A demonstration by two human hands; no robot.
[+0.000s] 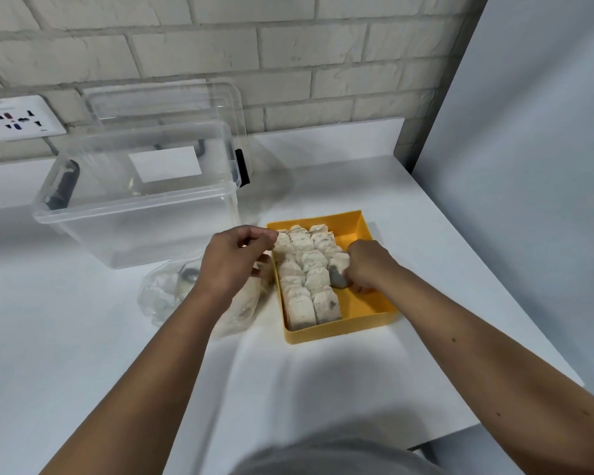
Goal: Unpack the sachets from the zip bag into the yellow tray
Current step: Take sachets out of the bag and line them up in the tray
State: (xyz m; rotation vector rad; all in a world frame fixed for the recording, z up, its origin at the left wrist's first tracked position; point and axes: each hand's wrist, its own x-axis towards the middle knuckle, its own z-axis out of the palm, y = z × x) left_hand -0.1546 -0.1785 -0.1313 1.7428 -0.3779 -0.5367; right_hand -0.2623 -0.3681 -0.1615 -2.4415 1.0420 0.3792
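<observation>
Right hand (367, 265) is pinching a sachet (338, 274) inside the yellow tray (340, 332).
Its fingers are curling round that sachet, beside rows of sachets (300, 269) lying overlapped in the tray's left part. Left hand (232, 264) is hovering at the tray's left rim, fingers curled; cannot tell if they are holding anything. Crumpled zip bag (167, 293) is lying on the table (323, 389) under the left wrist, just left of the tray. Clear plastic box (134, 204) is standing behind.
</observation>
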